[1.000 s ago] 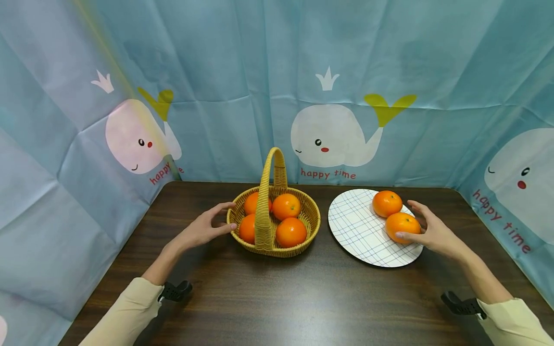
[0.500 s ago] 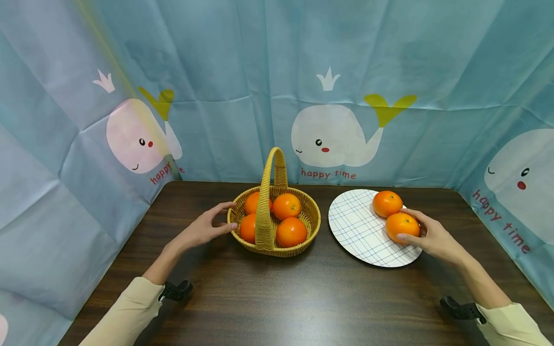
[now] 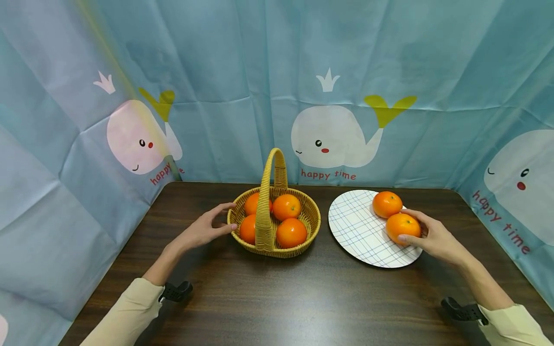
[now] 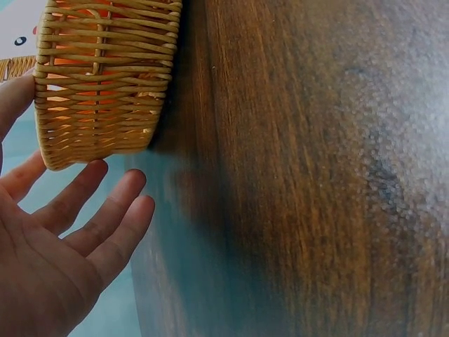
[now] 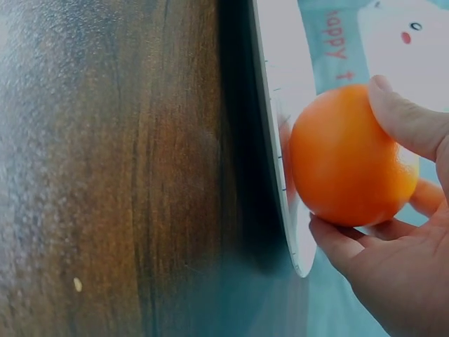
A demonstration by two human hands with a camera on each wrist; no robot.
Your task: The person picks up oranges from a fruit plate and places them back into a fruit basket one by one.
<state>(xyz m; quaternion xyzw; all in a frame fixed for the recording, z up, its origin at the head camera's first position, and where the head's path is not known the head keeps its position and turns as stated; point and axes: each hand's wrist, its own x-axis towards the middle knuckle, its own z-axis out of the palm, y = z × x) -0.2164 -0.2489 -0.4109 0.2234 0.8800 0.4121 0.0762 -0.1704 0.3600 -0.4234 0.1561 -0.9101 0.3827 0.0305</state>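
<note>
In the head view, my right hand grips an orange, thumb on the near side and fingers round the far and right sides. The orange sits on a white plate with a blue grid, as the right wrist view also shows. Behind it on the plate lies another orange. My left hand is at the left rim of a yellow wicker basket, its thumb and a finger touching the rim. In the left wrist view, the fingers of that hand are loosely extended beside the basket.
Several oranges lie in the basket, one partly behind its tall arched handle. Both containers stand on a dark wooden table. A blue curtain with printed whales rises at the back and sides.
The fingers of my right hand have closed in round the near orange, which stays on the plate. My left hand and the basket have kept their places.
</note>
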